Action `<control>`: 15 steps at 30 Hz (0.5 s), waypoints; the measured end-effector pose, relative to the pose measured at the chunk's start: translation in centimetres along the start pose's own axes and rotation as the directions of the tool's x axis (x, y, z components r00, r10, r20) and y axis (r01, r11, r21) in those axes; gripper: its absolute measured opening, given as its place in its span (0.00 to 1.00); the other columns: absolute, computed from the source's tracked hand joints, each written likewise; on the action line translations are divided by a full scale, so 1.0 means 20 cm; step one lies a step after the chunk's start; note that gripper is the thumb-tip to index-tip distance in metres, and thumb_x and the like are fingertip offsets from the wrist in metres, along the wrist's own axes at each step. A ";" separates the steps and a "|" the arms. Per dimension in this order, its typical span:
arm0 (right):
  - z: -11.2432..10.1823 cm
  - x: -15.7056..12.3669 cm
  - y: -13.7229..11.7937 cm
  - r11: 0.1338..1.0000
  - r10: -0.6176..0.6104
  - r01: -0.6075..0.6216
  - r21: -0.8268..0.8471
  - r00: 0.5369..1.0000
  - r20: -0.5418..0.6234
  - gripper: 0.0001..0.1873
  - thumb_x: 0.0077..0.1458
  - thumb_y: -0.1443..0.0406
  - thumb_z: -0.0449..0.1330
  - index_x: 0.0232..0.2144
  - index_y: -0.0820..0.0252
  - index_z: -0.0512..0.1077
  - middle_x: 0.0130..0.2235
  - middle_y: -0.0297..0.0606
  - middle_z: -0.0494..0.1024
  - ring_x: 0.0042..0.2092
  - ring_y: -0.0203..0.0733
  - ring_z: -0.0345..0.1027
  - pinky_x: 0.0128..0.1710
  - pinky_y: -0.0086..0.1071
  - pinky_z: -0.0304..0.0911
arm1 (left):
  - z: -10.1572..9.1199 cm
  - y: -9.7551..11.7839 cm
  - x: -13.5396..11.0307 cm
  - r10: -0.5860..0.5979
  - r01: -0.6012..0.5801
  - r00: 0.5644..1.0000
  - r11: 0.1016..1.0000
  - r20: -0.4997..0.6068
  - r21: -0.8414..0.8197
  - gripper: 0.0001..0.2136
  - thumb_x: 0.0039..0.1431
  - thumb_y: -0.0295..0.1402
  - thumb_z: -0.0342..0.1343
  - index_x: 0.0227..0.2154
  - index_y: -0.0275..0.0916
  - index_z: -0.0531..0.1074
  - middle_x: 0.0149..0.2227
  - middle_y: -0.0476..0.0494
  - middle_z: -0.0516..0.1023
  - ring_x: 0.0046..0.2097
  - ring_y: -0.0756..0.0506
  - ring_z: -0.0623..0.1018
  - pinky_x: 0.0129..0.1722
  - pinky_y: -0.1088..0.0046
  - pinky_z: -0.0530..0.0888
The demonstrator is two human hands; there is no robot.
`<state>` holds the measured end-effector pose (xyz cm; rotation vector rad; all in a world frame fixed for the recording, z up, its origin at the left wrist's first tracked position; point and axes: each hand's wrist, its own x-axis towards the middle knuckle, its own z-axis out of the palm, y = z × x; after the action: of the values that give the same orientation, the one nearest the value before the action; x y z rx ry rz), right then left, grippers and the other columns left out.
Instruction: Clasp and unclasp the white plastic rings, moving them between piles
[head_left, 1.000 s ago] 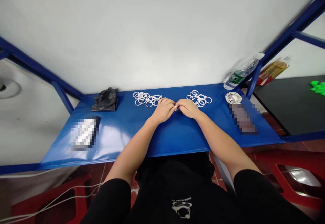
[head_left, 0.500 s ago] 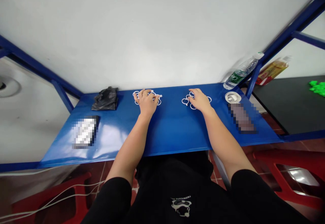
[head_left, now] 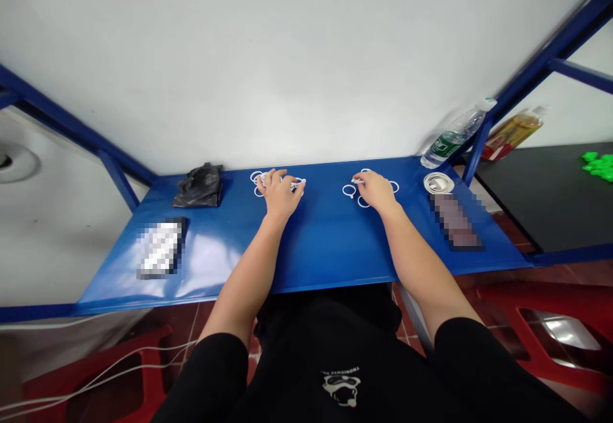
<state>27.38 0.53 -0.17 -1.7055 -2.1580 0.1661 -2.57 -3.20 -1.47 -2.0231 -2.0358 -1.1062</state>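
Note:
Over a cluster of small white plastic rings (head_left: 257, 176), each with a little knob, is my left hand (head_left: 278, 194). Its thumb and index finger close on a white ring (head_left: 299, 184), seen tilted at the fingertips. My right hand (head_left: 376, 190) is apart from it, at a second group of rings. A white ring (head_left: 357, 181) shows nearly edge-on in its pinch. Beside that hand lie a loose ring (head_left: 349, 190) to the left, another ring (head_left: 363, 202) below and one more ring (head_left: 395, 186) to the right. My fingers hide part of both groups.
The blue table (head_left: 316, 244) meets a white wall. On the left lie a black plastic bag (head_left: 198, 185) and a blurred-out flat object (head_left: 161, 248). On the right are a water bottle (head_left: 453, 135), a coiled white cable (head_left: 438, 183) and another blurred-out object (head_left: 456, 220).
My right fingers have closed and tipped a ring up from its group. At my left fingertips, a ring that lay flatter is now tilted.

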 end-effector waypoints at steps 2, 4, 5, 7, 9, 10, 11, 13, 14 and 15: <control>0.00 0.00 -0.01 1.000 -0.020 0.020 0.019 1.000 -0.012 0.18 0.67 0.66 0.56 0.51 0.52 0.82 0.51 0.45 0.84 0.49 0.52 0.78 0.49 0.42 0.71 | 0.01 0.04 -0.02 0.056 -0.056 0.998 0.998 0.030 0.000 0.08 0.66 0.44 0.63 0.39 0.47 0.81 0.59 0.38 0.77 0.69 0.29 0.66 0.71 0.33 0.46; 0.01 -0.01 -0.02 0.998 -0.043 0.043 0.043 0.999 -0.003 0.17 0.67 0.66 0.57 0.51 0.52 0.83 0.51 0.43 0.84 0.50 0.52 0.78 0.50 0.42 0.71 | 0.02 0.07 -0.04 0.109 -0.108 0.992 0.994 0.066 -0.013 0.08 0.65 0.43 0.63 0.39 0.47 0.81 0.60 0.39 0.77 0.69 0.29 0.66 0.72 0.34 0.49; 0.00 -0.01 -0.02 0.997 -0.050 0.050 0.053 0.999 0.000 0.17 0.67 0.65 0.57 0.51 0.52 0.83 0.51 0.42 0.84 0.51 0.52 0.78 0.50 0.42 0.71 | 0.02 0.08 -0.05 0.133 -0.131 0.988 0.991 0.082 -0.026 0.08 0.65 0.43 0.63 0.39 0.47 0.81 0.60 0.39 0.77 0.69 0.29 0.66 0.72 0.35 0.49; 0.00 -0.01 -0.04 0.997 -0.054 0.054 0.061 0.999 -0.005 0.17 0.68 0.65 0.57 0.52 0.53 0.83 0.52 0.42 0.85 0.52 0.53 0.78 0.51 0.43 0.72 | 0.02 0.10 -0.06 0.167 -0.162 0.980 0.985 0.108 -0.054 0.08 0.65 0.43 0.63 0.39 0.46 0.80 0.60 0.38 0.77 0.69 0.30 0.66 0.72 0.37 0.51; -0.01 -0.01 -0.05 0.997 -0.056 0.057 0.060 0.998 -0.013 0.18 0.68 0.65 0.56 0.53 0.54 0.82 0.52 0.43 0.85 0.53 0.54 0.78 0.51 0.44 0.72 | 0.02 0.10 -0.05 0.180 -0.172 0.976 0.982 0.125 -0.076 0.08 0.66 0.43 0.63 0.40 0.46 0.81 0.60 0.38 0.77 0.69 0.30 0.66 0.72 0.39 0.53; -0.02 -0.02 -0.06 0.996 -0.060 0.061 0.061 0.998 -0.018 0.18 0.69 0.65 0.56 0.54 0.54 0.82 0.53 0.44 0.85 0.53 0.55 0.78 0.52 0.45 0.72 | 0.02 0.09 -0.05 0.181 -0.171 0.975 0.982 0.130 -0.085 0.08 0.66 0.42 0.62 0.41 0.45 0.81 0.60 0.37 0.77 0.69 0.30 0.66 0.72 0.40 0.53; -0.02 -0.02 -0.07 0.995 -0.068 0.069 0.066 0.997 -0.024 0.19 0.69 0.65 0.55 0.55 0.55 0.81 0.53 0.44 0.84 0.54 0.55 0.78 0.52 0.45 0.72 | 0.02 0.09 -0.05 0.180 -0.169 0.974 0.981 0.135 -0.092 0.09 0.66 0.43 0.62 0.41 0.45 0.81 0.60 0.37 0.76 0.69 0.30 0.66 0.72 0.41 0.54; -0.03 -0.03 -0.09 0.991 -0.092 0.095 0.098 0.995 -0.037 0.19 0.69 0.65 0.55 0.55 0.54 0.81 0.55 0.43 0.84 0.55 0.55 0.78 0.54 0.46 0.72 | 0.02 0.08 -0.04 0.178 -0.164 0.974 0.981 0.141 -0.105 0.10 0.67 0.43 0.62 0.43 0.44 0.81 0.60 0.37 0.76 0.69 0.31 0.66 0.71 0.43 0.56; -0.03 -0.03 -0.10 0.986 -0.107 0.112 0.127 0.993 -0.046 0.19 0.69 0.64 0.55 0.56 0.54 0.80 0.55 0.43 0.84 0.55 0.54 0.77 0.54 0.46 0.71 | 0.02 0.08 -0.04 0.181 -0.166 0.973 0.980 0.145 -0.110 0.10 0.67 0.43 0.61 0.43 0.45 0.81 0.60 0.37 0.76 0.69 0.31 0.66 0.71 0.43 0.57; -0.03 -0.04 -0.12 0.978 -0.123 0.130 0.162 0.991 -0.056 0.19 0.70 0.64 0.55 0.57 0.54 0.80 0.56 0.42 0.83 0.55 0.54 0.77 0.55 0.46 0.71 | 0.02 0.08 -0.04 0.189 -0.173 0.970 0.978 0.151 -0.114 0.11 0.67 0.44 0.61 0.44 0.45 0.80 0.60 0.37 0.76 0.68 0.31 0.66 0.70 0.44 0.58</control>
<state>25.55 -0.87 0.94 -1.4622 -2.1467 0.2611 -0.84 -3.93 -1.40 -2.3648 -1.8476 -1.0621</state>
